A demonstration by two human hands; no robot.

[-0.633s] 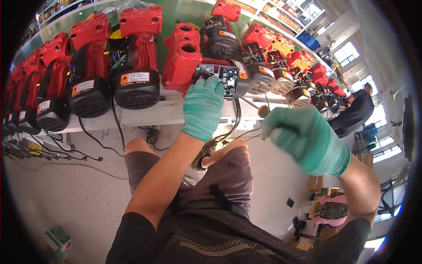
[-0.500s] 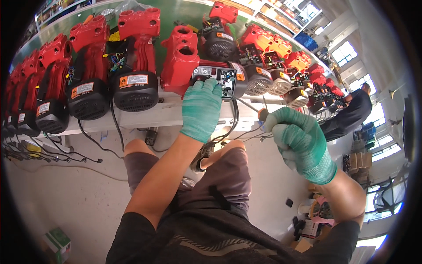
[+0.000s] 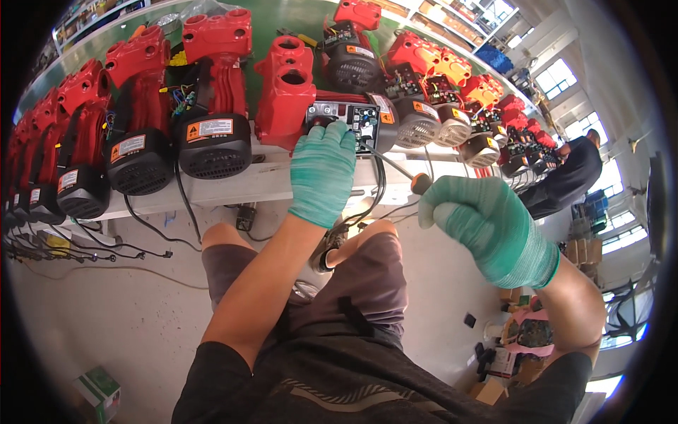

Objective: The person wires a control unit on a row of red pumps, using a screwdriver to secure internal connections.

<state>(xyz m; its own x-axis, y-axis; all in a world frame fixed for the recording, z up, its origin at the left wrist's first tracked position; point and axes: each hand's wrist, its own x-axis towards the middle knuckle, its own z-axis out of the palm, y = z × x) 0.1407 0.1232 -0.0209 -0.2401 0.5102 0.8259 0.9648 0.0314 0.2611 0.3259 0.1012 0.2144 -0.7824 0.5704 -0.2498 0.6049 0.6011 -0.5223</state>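
A red and black motor unit (image 3: pixel 285 95) lies on its side on the bench, its wiring box (image 3: pixel 364 127) open toward me and showing circuit parts. My left hand (image 3: pixel 323 173), in a green glove, is over the left part of this box, fingers together and bent onto it. The fingertips partly cover a dark part inside. Gripped in my gloved right hand (image 3: pixel 487 219) is a screwdriver (image 3: pixel 419 184) with an orange and black handle. Its thin shaft slants up-left, the tip at the lower edge of the circuit parts.
Similar motor units (image 3: pixel 215 145) stand along the bench (image 3: pixel 272 185) on the left, and more with exposed wiring (image 3: pixel 417 120) on the right. Black cables (image 3: pixel 152 222) hang off the front edge. A co-worker (image 3: pixel 571 173) is farther along at right. Cartons (image 3: pixel 489 389) lie on the floor.
My right hand has shifted slightly right and down and turned a little on the screwdriver. The tip remains at the circuit parts, and my left hand stays on the box.
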